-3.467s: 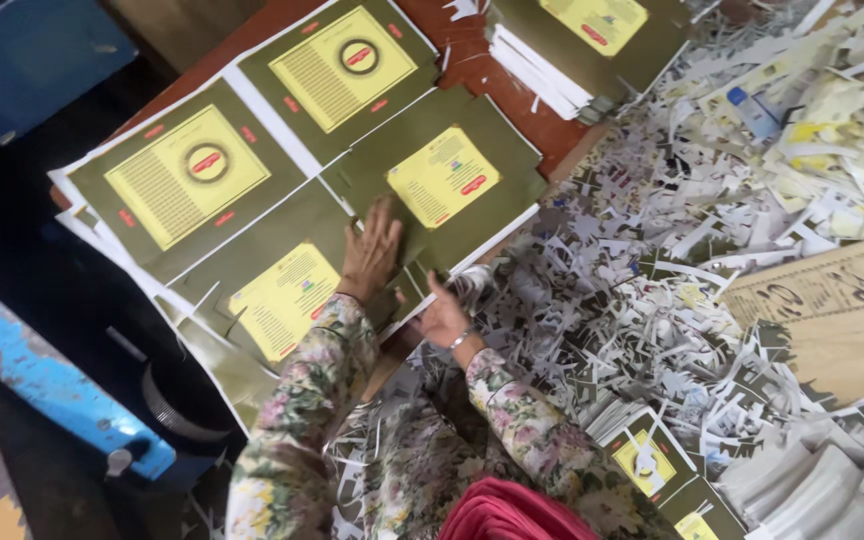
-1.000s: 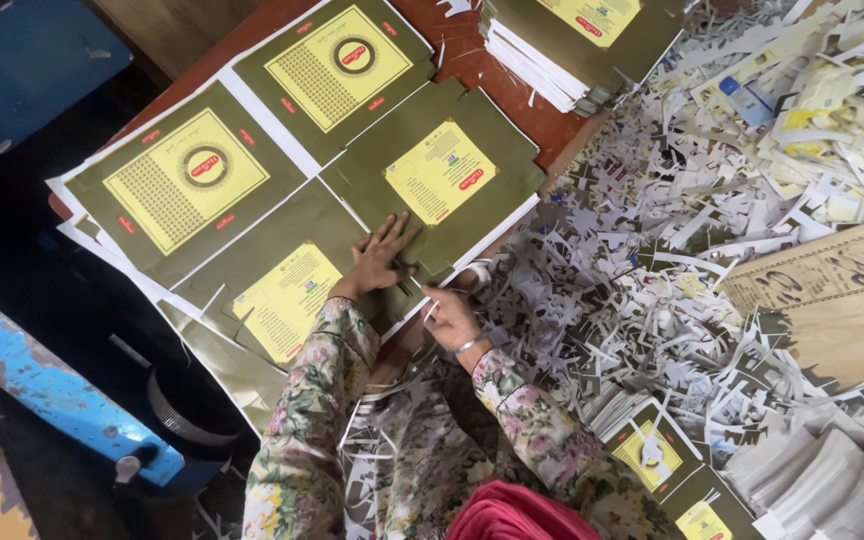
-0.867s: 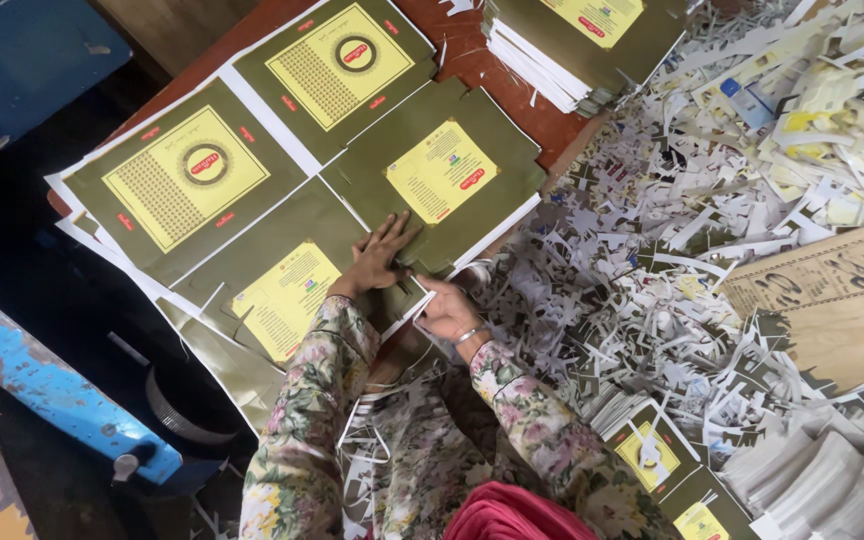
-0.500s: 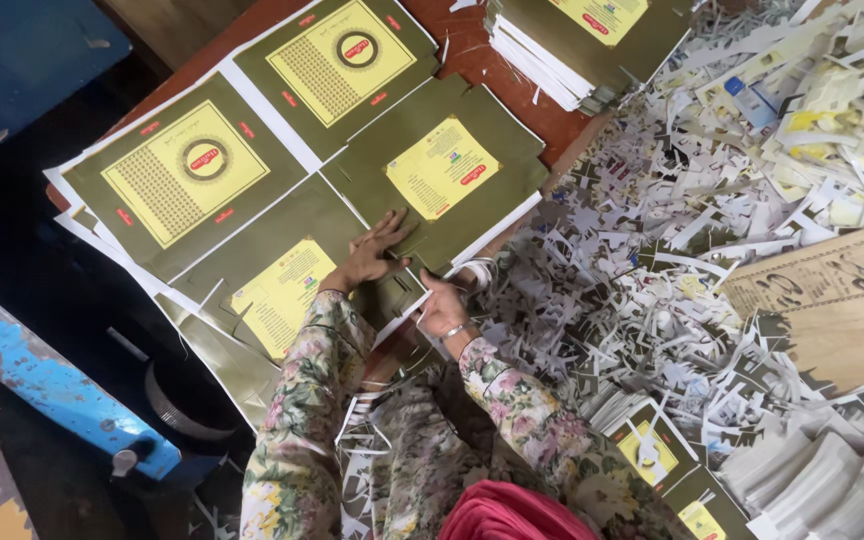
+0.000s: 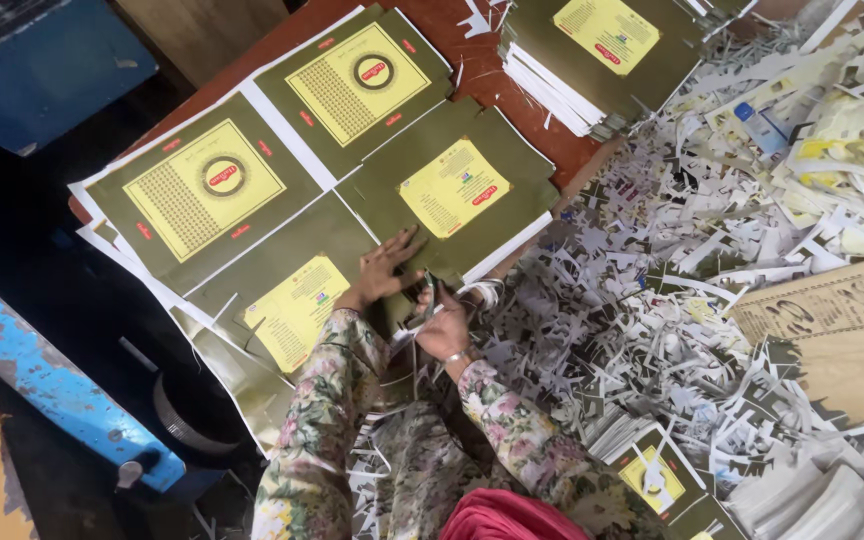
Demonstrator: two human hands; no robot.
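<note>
The left hand [image 5: 384, 272] is laid flat, open, on the printed sheet [image 5: 352, 235]; its near edge is gripped by the right hand [image 5: 442, 325].

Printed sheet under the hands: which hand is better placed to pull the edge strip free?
Right, probably. The right hand already pinches the strip at the edge of the printed sheet, beside the heap of paper scraps. The left hand lies flat on the sheet, pressing it down.

One head view only, looking steeply down on the printed sheets [image 5: 282, 190] from close above; paper scraps [image 5: 672, 300] fill the frame right of them, sleeves at bottom.
</note>
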